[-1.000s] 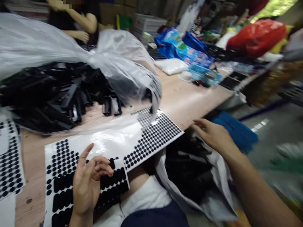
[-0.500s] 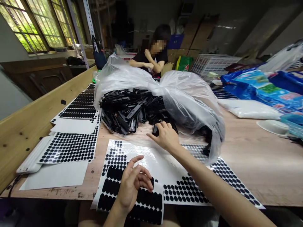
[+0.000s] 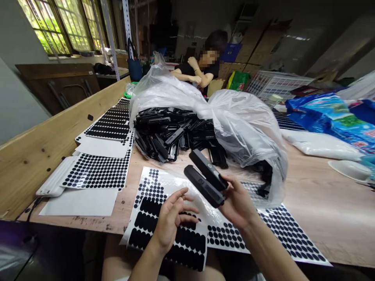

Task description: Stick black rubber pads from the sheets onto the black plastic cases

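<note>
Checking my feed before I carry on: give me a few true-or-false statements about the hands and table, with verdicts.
1. The right hand holds two black plastic pieces. True.
2. The clear bag lies on the table. True.
3. The left hand grips the clear bag. False: it is open, over a black-and-white sheet.
4. The large packet at far right is red. False: it is mostly blue.
5. Another person is behind the clear bag. True.
</note>
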Demonstrator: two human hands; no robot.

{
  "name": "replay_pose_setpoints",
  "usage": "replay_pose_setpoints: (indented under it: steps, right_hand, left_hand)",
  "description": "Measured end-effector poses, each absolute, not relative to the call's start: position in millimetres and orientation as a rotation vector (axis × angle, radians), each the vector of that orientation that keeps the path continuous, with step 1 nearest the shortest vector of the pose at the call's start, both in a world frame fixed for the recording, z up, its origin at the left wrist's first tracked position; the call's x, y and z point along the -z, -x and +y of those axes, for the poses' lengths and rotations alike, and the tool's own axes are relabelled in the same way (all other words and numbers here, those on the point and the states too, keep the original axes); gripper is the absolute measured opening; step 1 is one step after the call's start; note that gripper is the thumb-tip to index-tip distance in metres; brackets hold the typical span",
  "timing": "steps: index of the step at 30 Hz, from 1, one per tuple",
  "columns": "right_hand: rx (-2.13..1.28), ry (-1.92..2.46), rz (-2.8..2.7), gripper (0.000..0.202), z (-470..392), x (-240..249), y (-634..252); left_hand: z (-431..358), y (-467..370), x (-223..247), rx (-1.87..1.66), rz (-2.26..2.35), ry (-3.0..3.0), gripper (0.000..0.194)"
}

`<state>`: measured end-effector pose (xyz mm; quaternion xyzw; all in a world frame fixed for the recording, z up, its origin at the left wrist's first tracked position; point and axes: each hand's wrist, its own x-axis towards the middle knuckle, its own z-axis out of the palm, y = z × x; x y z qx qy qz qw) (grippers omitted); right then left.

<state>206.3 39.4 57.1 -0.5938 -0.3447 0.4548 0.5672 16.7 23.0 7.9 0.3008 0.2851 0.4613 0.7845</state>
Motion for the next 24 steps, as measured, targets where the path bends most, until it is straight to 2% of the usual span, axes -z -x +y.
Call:
replay_pose_setpoints:
  steps: [4,8,14,18,19,22,24]
  right_hand:
    - [-1.353,1.173,-0.633,0.026,7,-49,-168]
    - [-1.331,1.204,-0.769,0.031,-1,-43,-162]
    - [-0.743,1.471,-0.89,0.038,4,-36,-205]
    - [-0.882,1.615,-0.944,0.053,9,-21,-235]
    - [-0.825,1.696,-0.984,0.056,10,-18,-240]
    - [-0.29,1.944,-1.17,0.061,6,-22,-247]
    - [-0.186,1.898,-1.311,0.058,1,-33,-241]
  left_hand:
    - [19,-20,-1,-1.029,0.516,-0.809,0.063]
    - [16,-25,2,-1.13,0.663,-0.755,0.049]
    - [17,-23,-8,-1.11,0.664,-0.647,0.046]
    - [18,-19,-11,-1.091,0.589,-0.621,0.044]
    - [18,-18,-10,-1.08,0.563,-0.632,0.044]
    - [16,-17,-4,-1.058,0.522,-0.675,0.049]
    - [15,-17,1,-1.034,0.536,-0.709,0.059]
